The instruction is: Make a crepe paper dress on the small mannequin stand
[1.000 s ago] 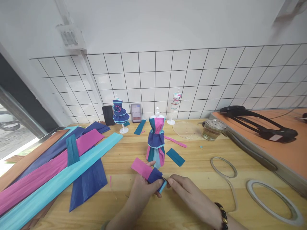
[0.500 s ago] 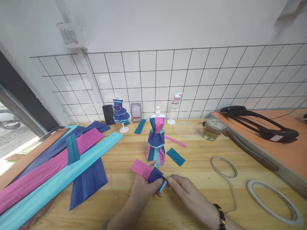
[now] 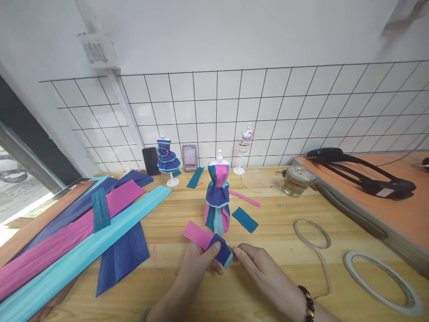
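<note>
My left hand (image 3: 199, 266) pinches a pink crepe paper strip (image 3: 197, 235) and a navy crepe paper piece (image 3: 224, 256) with a light-blue edge, thumb on top of the navy. In my right hand (image 3: 258, 264) is a thin metal tool that looks like tweezers (image 3: 229, 248); its tips touch the navy paper's upper edge and its other end is hidden in my fingers. Just beyond my hands stands a small dress form (image 3: 218, 192) in a pink, teal and navy paper dress.
Long crepe paper strips (image 3: 127, 226) cover the left. Behind stand a navy-dressed form (image 3: 167, 156), two phones (image 3: 190, 157) and another small form (image 3: 246, 141). A teal piece (image 3: 245, 219), a glass jar (image 3: 298, 181) and tape rolls (image 3: 348, 286) lie rightward. A black headset (image 3: 362, 172) rests on orange.
The navy piece, folded over before, now lies flatter with its light-blue edge toward the lower right. My left thumb has moved up onto it. The right hand has barely moved.
</note>
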{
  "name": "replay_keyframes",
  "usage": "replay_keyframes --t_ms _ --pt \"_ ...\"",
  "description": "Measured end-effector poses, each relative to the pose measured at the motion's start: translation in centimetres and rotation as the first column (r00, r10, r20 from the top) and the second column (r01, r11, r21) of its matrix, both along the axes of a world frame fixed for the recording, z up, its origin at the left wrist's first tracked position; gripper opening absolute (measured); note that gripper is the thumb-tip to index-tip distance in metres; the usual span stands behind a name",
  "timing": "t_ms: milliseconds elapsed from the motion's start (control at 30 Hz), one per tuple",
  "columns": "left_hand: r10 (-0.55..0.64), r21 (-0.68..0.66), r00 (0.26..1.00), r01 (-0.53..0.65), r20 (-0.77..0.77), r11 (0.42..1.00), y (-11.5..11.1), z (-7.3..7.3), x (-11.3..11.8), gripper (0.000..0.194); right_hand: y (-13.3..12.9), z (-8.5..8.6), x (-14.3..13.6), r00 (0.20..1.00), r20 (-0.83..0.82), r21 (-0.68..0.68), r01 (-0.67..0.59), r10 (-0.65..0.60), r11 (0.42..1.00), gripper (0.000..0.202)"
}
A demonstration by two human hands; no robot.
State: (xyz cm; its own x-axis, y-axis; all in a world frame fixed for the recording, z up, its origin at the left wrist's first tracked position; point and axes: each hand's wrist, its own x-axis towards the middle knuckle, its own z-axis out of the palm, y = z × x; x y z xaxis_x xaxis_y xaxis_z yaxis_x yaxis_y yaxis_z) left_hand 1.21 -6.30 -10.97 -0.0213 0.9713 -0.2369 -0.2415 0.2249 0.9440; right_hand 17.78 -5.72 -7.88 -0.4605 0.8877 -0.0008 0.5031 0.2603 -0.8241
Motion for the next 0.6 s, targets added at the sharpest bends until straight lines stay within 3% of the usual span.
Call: replay_keyframes --t_ms 133,367,600 --pt "0.01 -0.02 1.0 -0.01 -0.004 1.0 0.2 -0.3 -0.2 0.043 0.0 0.3 0.0 1.0 0.004 0.016 0.0 0.0 1.0 0.041" --pt "0.009 -0.011 0.989 -0.008 0.146 1.0 0.1 0.5 -0.1 0.04 -0.3 0.5 0.1 1.0 0.006 0.018 -0.006 0.006 1.0 0.04" --pt "0.059 -0.01 0.981 -0.058 0.186 0.998 0.0 0.9 -0.1 0.035 -0.1 0.4 0.2 1.0 0.028 0.007 0.006 -0.006 1.0 0.04"
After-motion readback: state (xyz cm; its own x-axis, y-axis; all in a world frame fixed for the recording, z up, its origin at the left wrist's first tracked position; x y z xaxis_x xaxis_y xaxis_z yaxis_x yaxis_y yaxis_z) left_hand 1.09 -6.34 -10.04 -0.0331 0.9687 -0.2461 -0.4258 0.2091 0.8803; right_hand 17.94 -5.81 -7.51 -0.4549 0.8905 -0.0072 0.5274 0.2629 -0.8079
